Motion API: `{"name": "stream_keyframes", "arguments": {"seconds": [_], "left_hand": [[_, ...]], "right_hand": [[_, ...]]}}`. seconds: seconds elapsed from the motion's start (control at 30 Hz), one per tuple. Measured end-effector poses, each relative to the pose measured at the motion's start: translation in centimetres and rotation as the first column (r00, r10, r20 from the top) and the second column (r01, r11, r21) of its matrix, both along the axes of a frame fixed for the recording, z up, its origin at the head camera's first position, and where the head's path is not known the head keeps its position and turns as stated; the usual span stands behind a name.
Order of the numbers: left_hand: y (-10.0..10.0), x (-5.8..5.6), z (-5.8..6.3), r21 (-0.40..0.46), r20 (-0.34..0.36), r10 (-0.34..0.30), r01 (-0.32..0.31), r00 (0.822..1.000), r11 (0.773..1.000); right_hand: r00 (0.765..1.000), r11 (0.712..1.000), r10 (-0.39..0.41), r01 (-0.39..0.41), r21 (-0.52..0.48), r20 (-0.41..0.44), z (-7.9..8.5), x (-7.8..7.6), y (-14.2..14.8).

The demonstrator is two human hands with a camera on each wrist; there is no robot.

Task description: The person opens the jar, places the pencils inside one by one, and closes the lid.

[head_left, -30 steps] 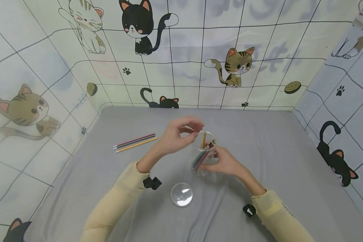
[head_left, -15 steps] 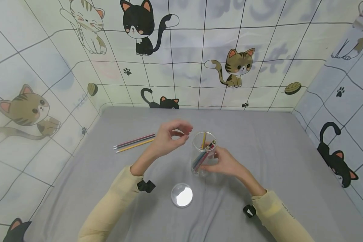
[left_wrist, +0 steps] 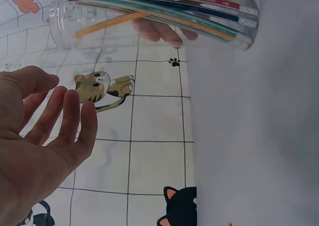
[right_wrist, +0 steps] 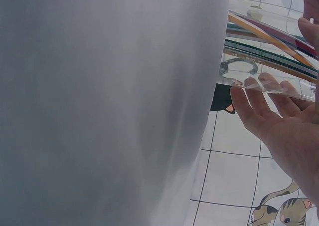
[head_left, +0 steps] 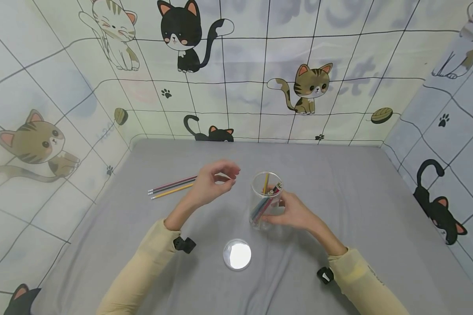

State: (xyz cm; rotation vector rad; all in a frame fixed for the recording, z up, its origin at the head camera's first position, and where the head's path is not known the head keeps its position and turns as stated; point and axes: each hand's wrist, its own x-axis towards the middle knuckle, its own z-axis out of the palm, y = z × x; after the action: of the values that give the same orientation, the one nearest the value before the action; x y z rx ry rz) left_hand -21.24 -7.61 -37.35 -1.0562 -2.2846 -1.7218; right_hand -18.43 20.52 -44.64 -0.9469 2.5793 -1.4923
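At the middle of the grey cloth (head_left: 331, 175): one clear jar (head_left: 255, 202), mouth up, slanting pencils (head_left: 263, 207) inside, gripped at its side by my right hand (head_left: 291, 211), thumb on the near side, fingers round the far, forearm angled in from the right. Left of the jar, apart from it: my left hand (head_left: 210, 183), raised, fingers loosely curved, thumb parted from them, holding nothing, partly covering three loose pencils (head_left: 172, 191); nearer me, one clear round disc (head_left: 237, 254).
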Motion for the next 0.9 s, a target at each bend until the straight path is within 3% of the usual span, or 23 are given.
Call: {"name": "stream_keyframes", "arguments": {"seconds": [0.6, 0.9], "left_hand": [[-3.9, -1.7, -2.8, -0.061, 0.076, 0.114, -0.109, 0.991, 0.992], [-5.2, -2.3, -3.6, -0.114, 0.116, 0.198, -0.185, 0.973, 0.976]], "right_hand": [[1.000, 1.000, -0.013, 0.013, -0.004, -0.013, -0.3, -0.1, 0.1], [1.000, 0.999, -0.023, 0.023, 0.025, 0.008, -0.2, 0.0, 0.0]]}}
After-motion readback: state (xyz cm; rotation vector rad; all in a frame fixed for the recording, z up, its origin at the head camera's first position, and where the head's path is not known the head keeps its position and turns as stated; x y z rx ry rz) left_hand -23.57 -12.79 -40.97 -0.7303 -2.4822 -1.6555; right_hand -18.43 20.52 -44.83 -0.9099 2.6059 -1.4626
